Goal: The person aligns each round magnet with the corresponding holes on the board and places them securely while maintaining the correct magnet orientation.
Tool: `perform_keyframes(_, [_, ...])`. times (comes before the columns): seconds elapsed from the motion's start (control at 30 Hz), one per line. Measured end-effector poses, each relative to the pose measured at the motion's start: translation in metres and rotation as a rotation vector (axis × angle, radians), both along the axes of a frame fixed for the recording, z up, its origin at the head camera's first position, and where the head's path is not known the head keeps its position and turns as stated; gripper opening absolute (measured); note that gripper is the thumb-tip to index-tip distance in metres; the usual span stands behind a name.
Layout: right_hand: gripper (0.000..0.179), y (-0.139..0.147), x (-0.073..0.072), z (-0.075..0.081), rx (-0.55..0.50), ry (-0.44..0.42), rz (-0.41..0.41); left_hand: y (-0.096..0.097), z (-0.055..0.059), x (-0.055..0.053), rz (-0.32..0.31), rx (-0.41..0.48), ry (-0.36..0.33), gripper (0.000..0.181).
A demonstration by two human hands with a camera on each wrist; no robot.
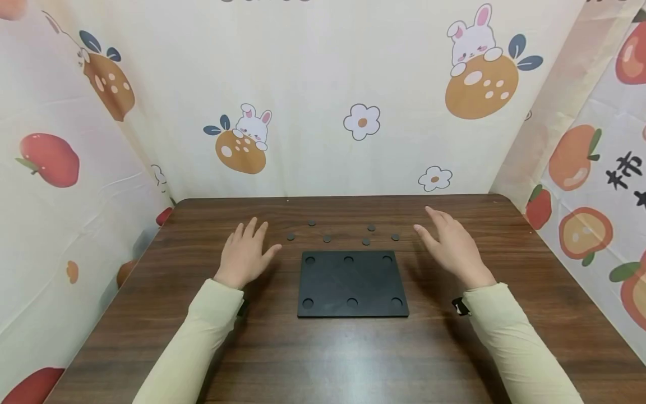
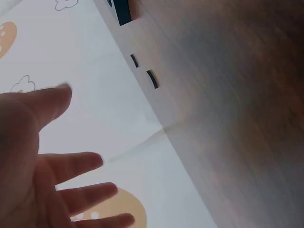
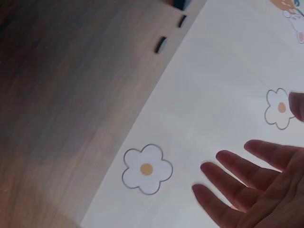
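A black rectangular plate (image 1: pixel 351 283) lies on the table, with round recesses along its far and near edges. Beyond it are several small dark discs, among them a left disc (image 1: pixel 290 237) and a right disc (image 1: pixel 395 237). Left of the plate, my left hand (image 1: pixel 245 255) hovers with fingers spread and holds nothing. My right hand (image 1: pixel 452 244) is held over the table on the other side, fingers extended and nothing in its grasp. Both wrist views show bare palms, the left hand (image 2: pixel 42 156) and the right hand (image 3: pixel 256 190), apart from the discs.
The brown wooden table (image 1: pixel 348 359) has its far edge against a pale curtain (image 1: pixel 313 67) printed with rabbits, fruit and flowers. Similar cloth hangs on the left and right sides. A dark band with a small device (image 1: pixel 460 306) sits at the right wrist.
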State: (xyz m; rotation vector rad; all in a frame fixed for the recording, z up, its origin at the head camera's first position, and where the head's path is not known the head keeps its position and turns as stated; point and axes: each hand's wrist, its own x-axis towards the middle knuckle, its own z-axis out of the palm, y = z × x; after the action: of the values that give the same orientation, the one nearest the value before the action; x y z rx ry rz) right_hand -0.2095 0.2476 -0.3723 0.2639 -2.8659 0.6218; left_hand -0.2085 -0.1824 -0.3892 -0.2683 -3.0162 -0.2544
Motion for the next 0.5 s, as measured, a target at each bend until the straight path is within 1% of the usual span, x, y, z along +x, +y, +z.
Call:
perform_keyframes(0.13, [0.066, -0.002, 0.002, 0.006, -0.115, -0.037, 0.012, 0.003, 0.000, -0.007, -0.028, 0.055, 0.074, 0.060])
perform_keyframes(0.23, [0.062, -0.004, 0.003, 0.009, -0.183, -0.059, 0.028, 0.006, -0.002, -0.013, -0.035, 0.116, 0.104, 0.053])
perform_keyframes(0.33, [0.059, -0.005, 0.003, 0.011, -0.236, -0.098, 0.040, 0.009, -0.003, -0.017, -0.030, 0.167, 0.100, 0.050])
perform_keyframes(0.5, [0.057, -0.004, 0.003, 0.005, -0.284, -0.178, 0.047, 0.014, -0.003, -0.023, -0.029, 0.207, 0.054, 0.047])
